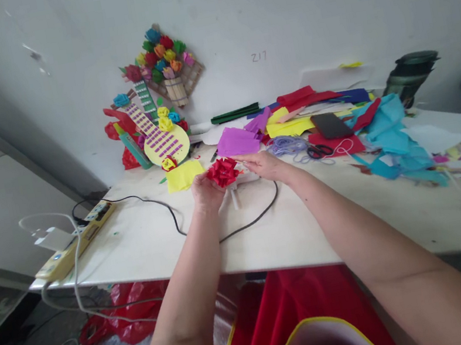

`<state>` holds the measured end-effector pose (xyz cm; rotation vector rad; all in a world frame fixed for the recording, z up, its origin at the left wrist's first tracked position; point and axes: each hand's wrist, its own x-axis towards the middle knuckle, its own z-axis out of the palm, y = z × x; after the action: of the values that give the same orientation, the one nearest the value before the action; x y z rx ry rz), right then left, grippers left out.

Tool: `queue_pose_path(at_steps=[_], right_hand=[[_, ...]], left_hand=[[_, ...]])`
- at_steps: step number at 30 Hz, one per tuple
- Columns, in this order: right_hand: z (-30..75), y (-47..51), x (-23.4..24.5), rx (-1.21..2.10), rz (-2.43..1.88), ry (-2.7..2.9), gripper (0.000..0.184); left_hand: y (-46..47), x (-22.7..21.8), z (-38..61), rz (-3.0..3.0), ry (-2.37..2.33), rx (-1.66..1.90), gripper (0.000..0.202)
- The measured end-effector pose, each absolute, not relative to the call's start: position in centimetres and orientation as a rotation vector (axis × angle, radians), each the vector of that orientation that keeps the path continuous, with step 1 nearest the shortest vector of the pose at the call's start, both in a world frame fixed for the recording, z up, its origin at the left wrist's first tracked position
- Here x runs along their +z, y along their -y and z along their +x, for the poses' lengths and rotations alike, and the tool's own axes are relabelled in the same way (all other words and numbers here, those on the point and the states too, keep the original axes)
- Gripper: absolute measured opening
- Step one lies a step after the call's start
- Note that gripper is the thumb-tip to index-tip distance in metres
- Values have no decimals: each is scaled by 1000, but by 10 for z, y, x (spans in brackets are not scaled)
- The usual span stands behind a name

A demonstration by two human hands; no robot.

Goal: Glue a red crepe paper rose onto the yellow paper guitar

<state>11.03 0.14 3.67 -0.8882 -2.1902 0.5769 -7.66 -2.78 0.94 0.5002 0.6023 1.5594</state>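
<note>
So the red flower (222,172) is up between the two hands, around the middle of the white bench (272,254), a bit nearer the back edge than the front one. The left hand (207,191) has it: fingers closed in on the flower's left side and lower rim, with the ruffled red petals facing up.

The right hand (261,164) comes in from the other side, palm down, fingers stretched out pretty straight toward the petals. Its fingertips are right at the flower's right edge, but honestly I can't tell if they're touching it or just beside it. Can't tell if that hand is holding anything either.

Just below the flower and under the right hand there's a white tool (235,198), partly covered, and a black cord (261,221) loops around toward the bench's front edge.

Other stuff nearby: a yellow sheet (182,177) just behind the left hand, purple paper (236,141) behind the flower toward the back edge, and black scissors (320,151) to the right of the right hand, near a lavender bundle of string (286,145). Turquoise paper (386,120) is heaped over toward the right end, and a power strip (76,244) sits at the front left corner.
</note>
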Motion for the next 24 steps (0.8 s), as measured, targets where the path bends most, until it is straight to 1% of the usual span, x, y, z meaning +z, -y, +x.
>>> queue_pose_path(at_steps=[4,9,18,22,24], right_hand=[[113,-1,39,644,-866,2195,44],[115,-2,39,709,-817,2182,42],[115,4,44,823,-790,2244,40],[113,3,42,851,-755,2285,41],[112,2,41,842,-746,2294,41]], left_hand=[[30,8,-82,583,-574,1512,34],[28,9,-84,651,-638,1489,43],[26,15,-82,739,-816,1378,25],[27,16,-78,761,-819,1429,12],[27,15,-78,791,-842,1443,11]])
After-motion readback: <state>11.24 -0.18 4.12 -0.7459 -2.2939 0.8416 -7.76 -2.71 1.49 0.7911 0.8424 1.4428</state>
